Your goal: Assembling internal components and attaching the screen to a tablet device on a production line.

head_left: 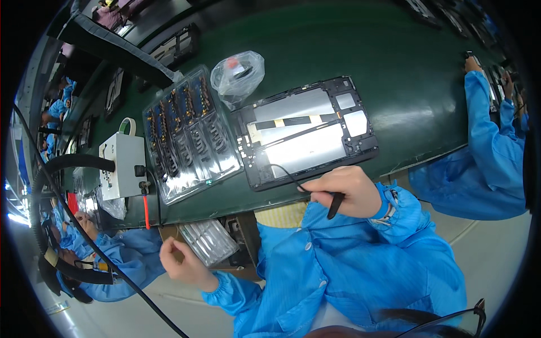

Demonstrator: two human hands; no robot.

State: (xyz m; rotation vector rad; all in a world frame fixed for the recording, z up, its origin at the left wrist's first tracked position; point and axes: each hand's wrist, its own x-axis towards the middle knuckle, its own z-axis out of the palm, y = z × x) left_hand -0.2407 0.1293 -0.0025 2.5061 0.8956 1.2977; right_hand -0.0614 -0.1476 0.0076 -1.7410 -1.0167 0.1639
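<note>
An open tablet housing (304,147), black-framed with silver metal plates inside, lies on the green table in front of me. My right hand (352,191) is closed round a slim black-handled tool (336,206) at its near edge. A thin dark curved piece (286,170) runs from my fingertips over the housing; I cannot tell whether it belongs to the tool. Off the table's near edge, my left hand (183,260) is held with fingers curled and pinched. Whatever it may hold is too small to make out. It is beside a cardboard box (248,239) holding clear plastic trays (208,242).
A clear tray (234,170) of small dark cable parts stands left of the housing, with a plastic bag (238,76) behind it. Farther left are a white control box (121,163) and a black cable (84,225). Co-workers in blue sit on both sides.
</note>
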